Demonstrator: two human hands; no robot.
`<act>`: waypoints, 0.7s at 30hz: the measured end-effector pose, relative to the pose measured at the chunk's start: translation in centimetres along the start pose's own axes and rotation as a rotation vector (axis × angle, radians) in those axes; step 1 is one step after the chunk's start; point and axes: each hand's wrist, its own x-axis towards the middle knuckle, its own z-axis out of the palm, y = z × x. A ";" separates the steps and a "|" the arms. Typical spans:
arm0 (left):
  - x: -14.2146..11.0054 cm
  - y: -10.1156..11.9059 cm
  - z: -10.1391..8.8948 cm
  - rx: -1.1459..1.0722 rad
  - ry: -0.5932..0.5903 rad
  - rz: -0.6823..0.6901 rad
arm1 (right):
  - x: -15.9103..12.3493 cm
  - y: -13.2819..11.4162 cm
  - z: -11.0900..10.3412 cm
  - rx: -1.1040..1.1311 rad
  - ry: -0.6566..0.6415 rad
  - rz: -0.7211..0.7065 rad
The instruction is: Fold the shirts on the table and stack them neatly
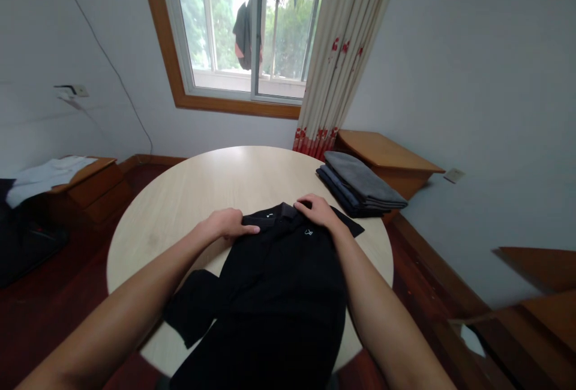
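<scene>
A black collared shirt [279, 282] lies front up on the round table, its lower end running past the near edge. A small white logo shows on its chest. My left hand [229, 224] grips the shirt by the collar and shoulder on the left, thumb on top and fingers tucked beneath the cloth. At the right side of the collar, my right hand [316, 210] holds the fabric with bent fingers; its fingertips are partly hidden. One sleeve [194, 303] is spread to the left, and the other sticks out beyond my right wrist.
The round pale table [216, 174] carries a stack of folded dark clothes [360, 183] at its back right. Behind that stack stands a wooden cabinet [387, 150]. A curtain [342, 54] hangs beside the window. White cloth [49, 177] lies on low wooden furniture at left.
</scene>
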 end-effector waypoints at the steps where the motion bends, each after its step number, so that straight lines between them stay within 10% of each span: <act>1: 0.3 0.1 0.4 -0.010 0.053 0.015 | -0.1 -0.2 0.3 0.011 -0.026 -0.018; 7: 1.9 -0.7 2.5 -0.411 0.311 0.081 | -0.2 -0.7 1.0 -0.023 -0.163 -0.020; 14: 2.1 -0.4 3.8 -1.282 0.279 0.120 | -0.2 -0.8 1.3 0.128 -0.180 0.082; 21: 2.2 -0.5 3.7 -1.368 0.354 0.286 | -0.1 -0.4 0.3 0.325 0.071 -0.005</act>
